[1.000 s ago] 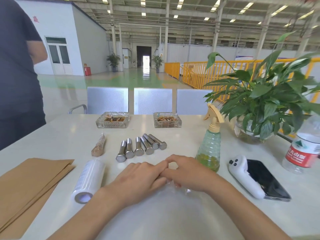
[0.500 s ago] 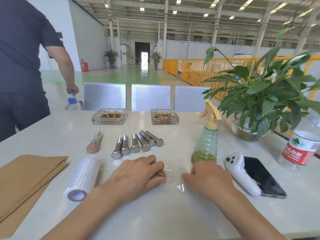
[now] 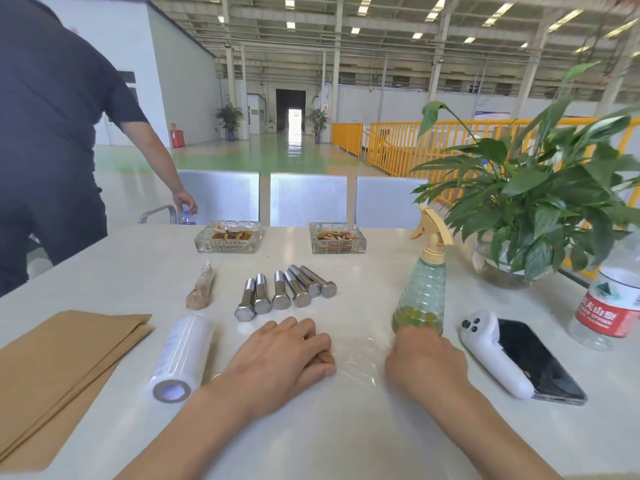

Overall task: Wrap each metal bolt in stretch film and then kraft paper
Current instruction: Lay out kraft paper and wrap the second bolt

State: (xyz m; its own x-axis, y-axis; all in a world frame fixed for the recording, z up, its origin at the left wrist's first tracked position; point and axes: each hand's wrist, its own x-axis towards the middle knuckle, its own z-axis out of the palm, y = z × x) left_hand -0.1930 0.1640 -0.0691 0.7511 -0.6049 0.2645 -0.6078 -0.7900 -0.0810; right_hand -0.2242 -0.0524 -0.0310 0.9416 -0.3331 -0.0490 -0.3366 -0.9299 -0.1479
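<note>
My left hand (image 3: 277, 362) lies over a brown paper-wrapped bolt (image 3: 325, 358) and grips it; only the bolt's right end shows. A clear stretch film sheet (image 3: 360, 363) lies wrinkled on the table between my hands. My right hand (image 3: 426, 362) sits knuckles up at the film's right edge and seems to pinch it; its fingertips are hidden. Several bare metal bolts (image 3: 287, 292) lie in a row behind my left hand. Another wrapped bolt (image 3: 199, 292) lies to their left. The stretch film roll (image 3: 180, 355) and the stack of kraft paper (image 3: 62, 358) are at the near left.
A green spray bottle (image 3: 420, 299) stands just behind my right hand. To its right lie a white controller (image 3: 491, 355) and a phone (image 3: 533, 362), with a water bottle (image 3: 613, 299) and potted plant (image 3: 540, 202) beyond. Two glass ashtrays (image 3: 227, 237) sit at the back. A person (image 3: 45, 133) stands at the far left.
My hands have moved apart: the right slid right, drawing the film out, while the left stayed over the wrapped bolt. The person at the left reached down to a bottle by the chairs.
</note>
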